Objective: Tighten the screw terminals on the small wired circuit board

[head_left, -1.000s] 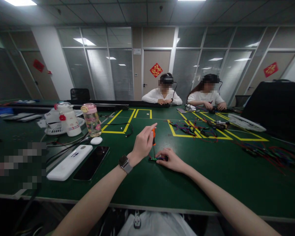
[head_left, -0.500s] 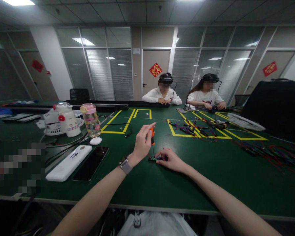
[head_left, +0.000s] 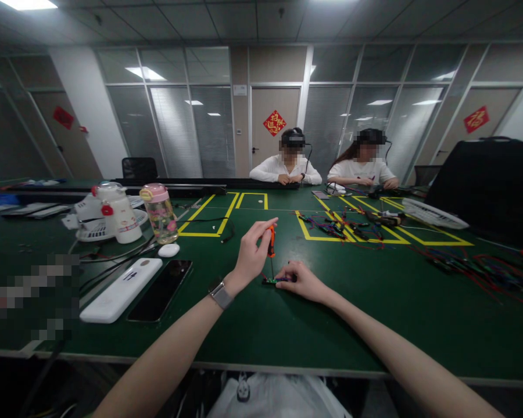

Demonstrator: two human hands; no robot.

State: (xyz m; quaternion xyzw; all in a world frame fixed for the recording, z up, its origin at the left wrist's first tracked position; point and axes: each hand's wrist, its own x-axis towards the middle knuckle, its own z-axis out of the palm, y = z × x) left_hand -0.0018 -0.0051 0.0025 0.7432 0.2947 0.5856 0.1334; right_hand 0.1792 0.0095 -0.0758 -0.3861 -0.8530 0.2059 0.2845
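My left hand [head_left: 253, 249] is closed around the upright orange-and-black handle of a screwdriver [head_left: 271, 242], its fingers pointing up and to the right. The thin shaft runs down to a small green circuit board [head_left: 269, 281] lying on the green table [head_left: 322, 337]. The tip meets the board, though the exact contact point is too small to make out. With thumb and fingers pinched, my right hand [head_left: 304, 282] grips the board's right end. Dark wires show by those fingers, and my hand partly hides that end.
Left of my arms lie a black phone [head_left: 160, 290], a white power bank [head_left: 121, 290] and a white earbud case [head_left: 168, 250]. Bottles, including a pink-lidded one [head_left: 159, 215], stand behind. Wired boards [head_left: 340, 227] and a wire heap [head_left: 466, 270] lie right. Two people sit opposite.
The screwdriver handle appears slightly turned in my left hand. My right hand stays on the board. The whole view has shifted slightly.
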